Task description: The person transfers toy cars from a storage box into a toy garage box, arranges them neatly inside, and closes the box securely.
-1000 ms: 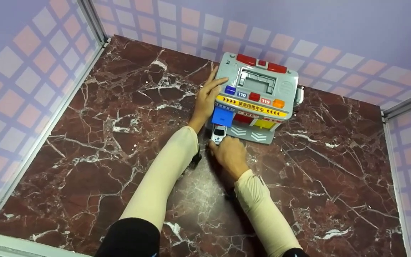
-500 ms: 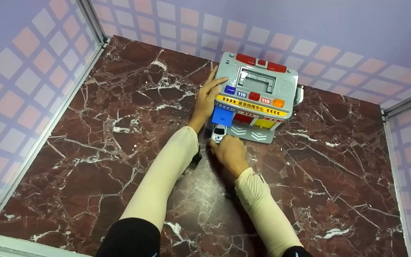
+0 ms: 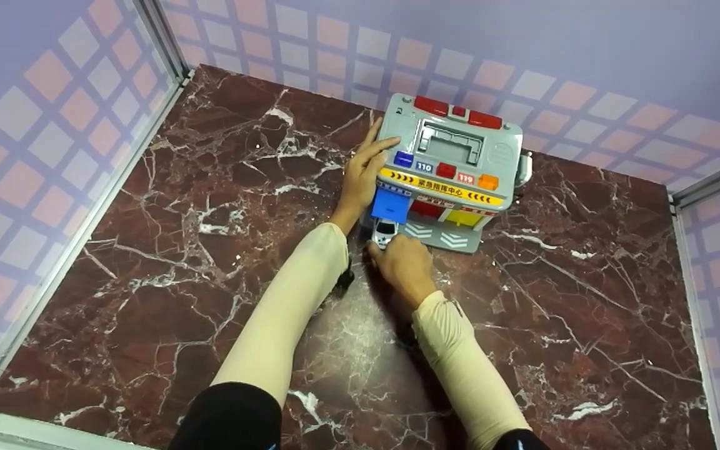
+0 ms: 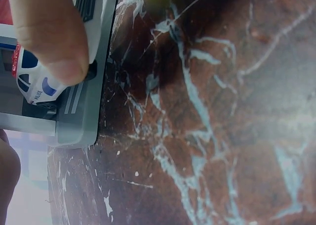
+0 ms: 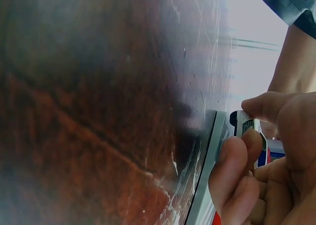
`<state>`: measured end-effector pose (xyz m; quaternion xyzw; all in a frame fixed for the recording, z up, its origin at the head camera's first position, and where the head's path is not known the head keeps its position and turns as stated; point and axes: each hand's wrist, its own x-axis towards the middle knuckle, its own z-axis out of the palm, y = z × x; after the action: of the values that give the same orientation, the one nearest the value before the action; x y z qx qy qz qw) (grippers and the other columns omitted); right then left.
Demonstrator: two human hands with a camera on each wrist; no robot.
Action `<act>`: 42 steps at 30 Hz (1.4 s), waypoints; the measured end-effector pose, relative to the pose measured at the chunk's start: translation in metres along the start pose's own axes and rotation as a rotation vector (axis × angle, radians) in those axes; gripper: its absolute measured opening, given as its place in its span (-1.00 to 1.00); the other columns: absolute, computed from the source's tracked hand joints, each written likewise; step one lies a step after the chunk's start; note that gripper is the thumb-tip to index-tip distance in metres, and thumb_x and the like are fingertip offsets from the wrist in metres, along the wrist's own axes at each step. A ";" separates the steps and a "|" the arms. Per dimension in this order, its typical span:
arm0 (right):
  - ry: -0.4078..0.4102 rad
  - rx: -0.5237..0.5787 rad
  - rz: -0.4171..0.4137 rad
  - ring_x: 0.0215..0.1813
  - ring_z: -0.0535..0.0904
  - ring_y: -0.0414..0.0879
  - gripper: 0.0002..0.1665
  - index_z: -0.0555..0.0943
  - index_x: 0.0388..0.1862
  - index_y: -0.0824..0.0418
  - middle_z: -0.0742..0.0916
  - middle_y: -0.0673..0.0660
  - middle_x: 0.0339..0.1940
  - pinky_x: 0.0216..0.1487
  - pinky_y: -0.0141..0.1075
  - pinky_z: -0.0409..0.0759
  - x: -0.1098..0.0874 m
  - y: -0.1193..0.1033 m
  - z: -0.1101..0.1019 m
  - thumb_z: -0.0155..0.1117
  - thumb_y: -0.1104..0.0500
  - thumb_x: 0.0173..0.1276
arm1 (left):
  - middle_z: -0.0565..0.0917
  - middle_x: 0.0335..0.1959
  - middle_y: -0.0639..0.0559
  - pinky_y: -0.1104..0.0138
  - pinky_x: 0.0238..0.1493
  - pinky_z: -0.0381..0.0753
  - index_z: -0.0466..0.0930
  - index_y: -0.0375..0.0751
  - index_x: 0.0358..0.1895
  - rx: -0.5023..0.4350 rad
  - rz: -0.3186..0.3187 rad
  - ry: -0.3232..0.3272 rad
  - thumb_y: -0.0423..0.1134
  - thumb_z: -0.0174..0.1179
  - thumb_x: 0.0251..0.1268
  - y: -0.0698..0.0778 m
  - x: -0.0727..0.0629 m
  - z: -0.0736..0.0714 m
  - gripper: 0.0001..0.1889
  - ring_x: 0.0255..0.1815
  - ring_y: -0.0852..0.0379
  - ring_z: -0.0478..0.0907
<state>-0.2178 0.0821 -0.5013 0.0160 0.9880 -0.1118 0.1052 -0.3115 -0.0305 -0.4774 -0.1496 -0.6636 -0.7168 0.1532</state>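
Note:
A grey toy emergency station (image 3: 404, 131) stands against the back wall, with red, blue and orange lights on its roof. My left hand (image 3: 362, 175) rests along its left side, fingers extended and reaching the roof edge. The right hand (image 3: 405, 265) is at the front, pinching a small white toy police car (image 3: 386, 230) between thumb and fingers. That car sits on the left lane of the station's ramp, its rear under the raised blue door (image 3: 390, 206). The left wrist view shows its red light bar and blue side marking, with the right thumb (image 4: 69, 62) over its front end.
Right of the blue door are a red door (image 3: 429, 208) and a yellow door (image 3: 464, 217). A grey handle-like part (image 3: 524, 170) sticks out on the station's right. Patterned panels enclose the dark red marbled tabletop (image 3: 260, 206) at the back and sides.
The right hand has pushed the police car slightly further in under the blue door. The left hand and the station stay in place.

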 end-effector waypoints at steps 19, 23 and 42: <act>-0.011 -0.009 0.026 -0.27 0.74 0.23 -0.26 0.63 -0.47 0.25 0.75 0.35 -0.33 -0.30 0.09 0.70 0.010 0.001 -0.001 0.07 -0.41 0.39 | 0.20 0.52 -0.42 0.43 0.49 0.17 0.59 -0.51 0.14 0.017 0.045 -0.008 -0.48 -0.05 0.42 0.000 0.001 0.000 -0.66 0.55 -0.27 0.16; 0.006 -0.001 0.020 -0.24 0.74 0.24 -0.26 0.66 -0.43 0.28 0.76 0.36 -0.30 -0.28 0.11 0.70 0.013 0.001 -0.001 0.11 -0.39 0.37 | 0.19 0.52 -0.42 0.41 0.51 0.15 0.60 -0.50 0.14 0.009 0.038 -0.007 -0.49 -0.05 0.41 0.000 0.001 0.000 -0.65 0.56 -0.28 0.15; -0.011 -0.023 -0.036 -0.15 0.72 0.30 -0.24 0.69 -0.40 0.35 0.76 0.40 -0.21 -0.24 0.12 0.71 0.020 0.004 -0.004 0.08 -0.35 0.42 | 0.18 0.54 -0.35 0.41 0.50 0.18 0.59 -0.49 0.15 -0.027 0.006 -0.004 -0.47 -0.04 0.42 0.000 0.001 0.001 -0.66 0.57 -0.18 0.16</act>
<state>-0.2379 0.0867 -0.5031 -0.0038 0.9888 -0.1022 0.1086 -0.3119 -0.0297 -0.4768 -0.1551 -0.6538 -0.7248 0.1521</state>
